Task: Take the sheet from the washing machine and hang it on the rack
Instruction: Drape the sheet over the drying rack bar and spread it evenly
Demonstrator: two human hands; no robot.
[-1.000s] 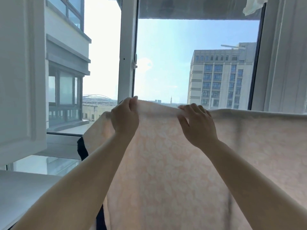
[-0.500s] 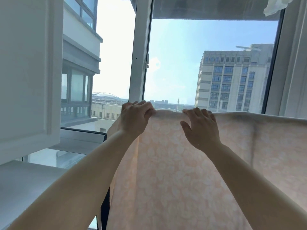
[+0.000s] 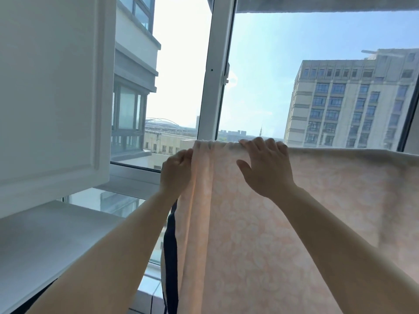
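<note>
A pale pink sheet (image 3: 317, 211) with a faint flower pattern hangs over a high rail in front of the window; the rail itself is hidden under its top fold. My left hand (image 3: 176, 171) is closed on the sheet's left edge just below the fold, where the cloth bunches into vertical pleats. My right hand (image 3: 265, 166) lies over the top fold with its fingers hooked over the far side and the thumb spread on the near face.
A white cabinet door (image 3: 52, 91) stands open at the left above a white ledge (image 3: 45, 241). A dark garment (image 3: 170, 250) hangs behind the sheet's left edge. A white window post (image 3: 215, 71) rises behind the hands.
The sheet's left edge has been drawn rightward and gathered into pleats. My left hand dropped from the top fold to the side edge. The view has swung left.
</note>
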